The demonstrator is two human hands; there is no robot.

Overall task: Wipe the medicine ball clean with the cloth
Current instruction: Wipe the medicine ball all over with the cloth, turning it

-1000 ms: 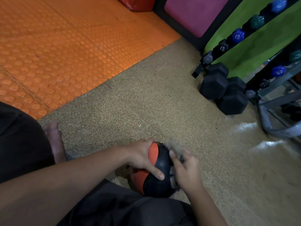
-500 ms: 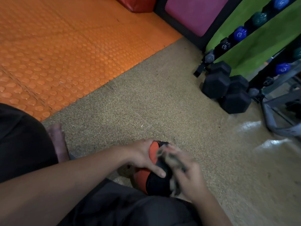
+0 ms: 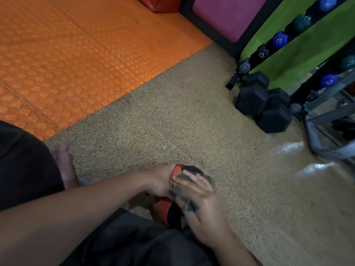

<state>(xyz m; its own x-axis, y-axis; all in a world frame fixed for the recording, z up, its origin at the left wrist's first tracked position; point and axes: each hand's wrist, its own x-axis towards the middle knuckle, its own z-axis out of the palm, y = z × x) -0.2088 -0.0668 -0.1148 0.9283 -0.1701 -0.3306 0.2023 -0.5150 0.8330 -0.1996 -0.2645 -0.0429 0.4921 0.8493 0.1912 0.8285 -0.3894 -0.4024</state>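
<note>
**Both hands on the ball, cloth pressed over its top**

The left hand (image 3: 159,181) reaches in from the lower left, fingers curled round the near-left side of the medicine ball (image 3: 165,208), a smooth sphere of orange and black panels resting on the speckled floor (image 3: 192,116) against the person's dark trousers (image 3: 119,244). The right hand (image 3: 199,200) lies over the ball, fingers gathered on a crumpled grey cloth (image 3: 210,181), pressing it down. Much of the ball is hidden; the cloth is blurred. Black hexagonal dumbbells (image 3: 272,116) sit far right.

Gym: dumbbell rack (image 3: 299,37), orange mats (image 3: 76,54)
</note>
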